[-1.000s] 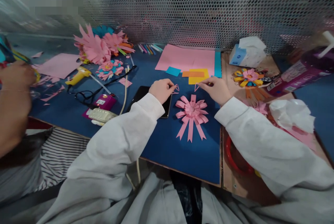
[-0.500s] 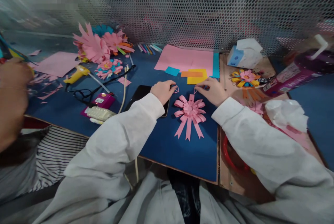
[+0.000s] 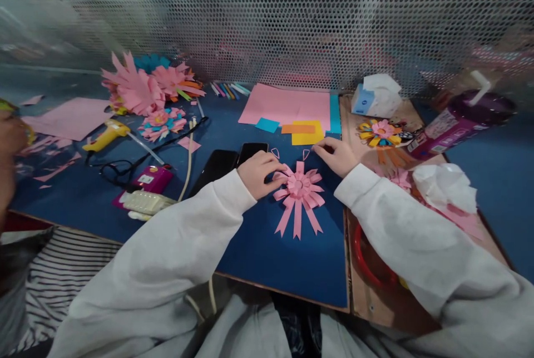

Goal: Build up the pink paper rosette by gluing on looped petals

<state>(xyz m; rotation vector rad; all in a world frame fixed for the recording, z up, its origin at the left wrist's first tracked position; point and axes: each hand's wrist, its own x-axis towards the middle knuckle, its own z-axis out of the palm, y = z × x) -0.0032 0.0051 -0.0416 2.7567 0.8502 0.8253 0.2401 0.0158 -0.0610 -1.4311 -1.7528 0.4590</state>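
A pink paper rosette [image 3: 298,186] with looped petals and three notched tails lies on the blue table [image 3: 271,258]. My left hand [image 3: 261,174] is at its left petals, thumb and forefinger around one of them. Just above the rosette lie two small pink paper loops [image 3: 275,153], the second paper loop [image 3: 306,155] being near the top tab. Close to that one, my right hand [image 3: 336,156] rests with its fingers extended and apart, holding nothing I can see. Two black phones [image 3: 213,167] lie partly behind my left wrist.
Pink sheets [image 3: 287,103] and coloured paper pieces lie ahead. To the left are a yellow glue gun [image 3: 109,134], cables, a power strip [image 3: 148,202] and paper flowers [image 3: 142,88]. A tissue box [image 3: 364,101] and purple bottle [image 3: 454,127] are rightward. A co-worker's arm [image 3: 7,146] shows far left.
Both hands have let go of the small pink loops, which now lie on the table. My left hand has come down to the rosette's petals. The view has shifted slightly.
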